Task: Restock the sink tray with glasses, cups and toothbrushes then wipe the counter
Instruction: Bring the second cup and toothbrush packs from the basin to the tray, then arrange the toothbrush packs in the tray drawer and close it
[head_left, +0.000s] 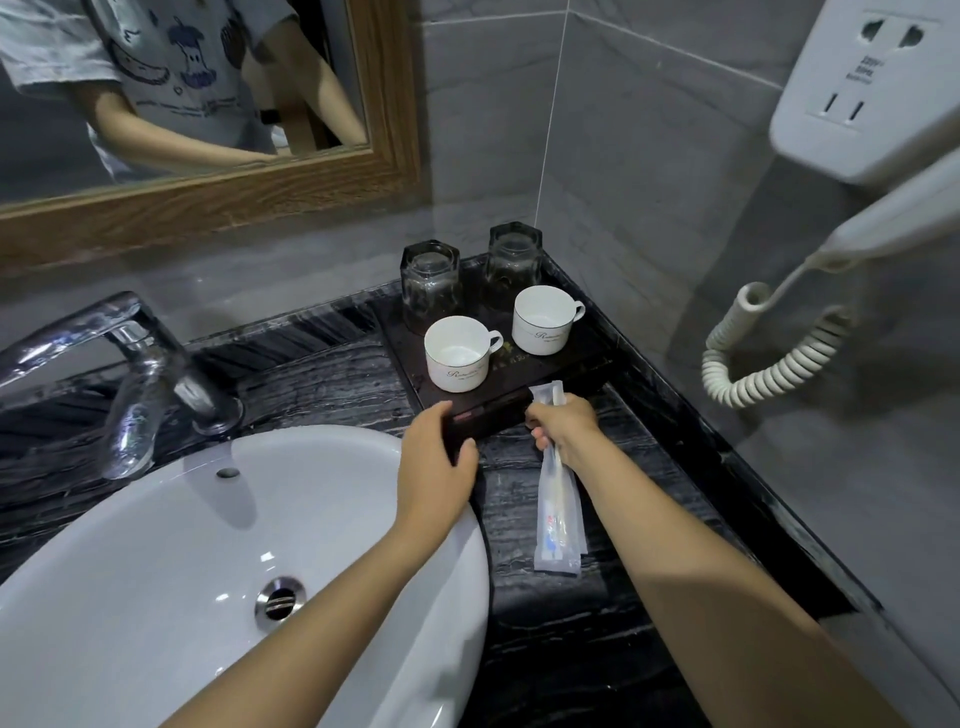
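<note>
Glasses (430, 283) and cups (460, 353) fill the tray (582, 358); your left hand (434, 460) grips its near edge, your right hand (563, 423) pinches wrapped toothbrushes (558, 509); wiping remains.

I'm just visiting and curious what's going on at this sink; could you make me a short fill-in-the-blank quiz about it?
1. Two white ceramic cups stand on the dark rectangular tray, in front of two clear ____.
2. The right hand holds wrapped ____.
3. The left hand grips the tray's near ____.
4. The chrome faucet reaches over the white ____.

Missing words: glasses; toothbrushes; edge; basin
</note>
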